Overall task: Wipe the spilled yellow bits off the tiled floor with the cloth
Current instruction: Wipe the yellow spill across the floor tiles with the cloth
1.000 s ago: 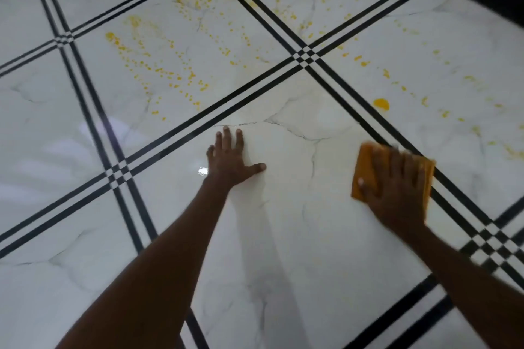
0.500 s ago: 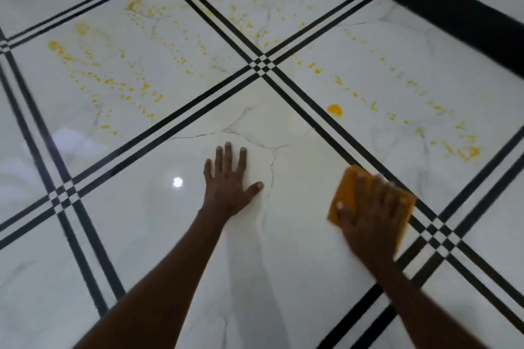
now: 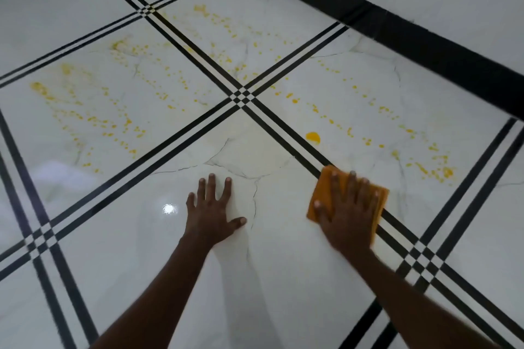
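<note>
My right hand [image 3: 348, 212] lies flat with spread fingers on a folded orange cloth [image 3: 323, 187], pressing it onto the white marble-look tiled floor [image 3: 283, 278] beside a black stripe. My left hand [image 3: 211, 214] rests flat on the tile, fingers spread, holding nothing. Yellow bits [image 3: 96, 122] are scattered over the far left tile, more yellow bits [image 3: 226, 28] over the far middle tile, and a trail of them [image 3: 425, 161] over the right tile. One larger yellow blob [image 3: 312, 137] lies just beyond the cloth.
Black triple stripes [image 3: 241, 99] cross the floor in a grid. A wide black band [image 3: 425, 45] runs along the far right, with white surface beyond it. A light glare spot [image 3: 168, 208] shines left of my left hand.
The view has shifted, so the spill sits lower and more central. My right hand with the cloth has slid a little forward onto the black stripe. My left hand stays planted.
</note>
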Demonstrator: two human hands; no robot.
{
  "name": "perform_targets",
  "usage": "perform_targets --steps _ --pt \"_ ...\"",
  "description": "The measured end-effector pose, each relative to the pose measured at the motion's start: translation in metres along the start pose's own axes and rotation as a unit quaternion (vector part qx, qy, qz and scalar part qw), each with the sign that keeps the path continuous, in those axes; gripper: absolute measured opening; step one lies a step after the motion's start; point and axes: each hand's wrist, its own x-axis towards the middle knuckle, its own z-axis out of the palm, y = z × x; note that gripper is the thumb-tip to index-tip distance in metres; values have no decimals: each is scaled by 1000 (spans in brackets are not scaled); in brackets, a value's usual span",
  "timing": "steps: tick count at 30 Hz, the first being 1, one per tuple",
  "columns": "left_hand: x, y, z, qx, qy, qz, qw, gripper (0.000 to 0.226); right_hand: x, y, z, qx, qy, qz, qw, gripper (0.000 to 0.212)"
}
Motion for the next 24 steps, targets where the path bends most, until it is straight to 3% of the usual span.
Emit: perform_targets --steps 4,8,11,19,24 --pt "4 3 1 17 10 -13 1000 110 81 -33 1 16 -10 48 999 87" --pt "5 3 -15 20 -32 -21 999 113 95 -38 -37 -75 -92 -48 992 88" --pt "8 9 -26 22 -57 -24 998 116 133 -11 -79 -92 -145 -98 980 76" --pt "8 15 -25 24 -70 -37 997 119 159 11 -102 80 -248 -60 963 31" --pt "8 16 -30 22 -82 -40 996 120 192 0 -172 104 -225 -130 960 30"
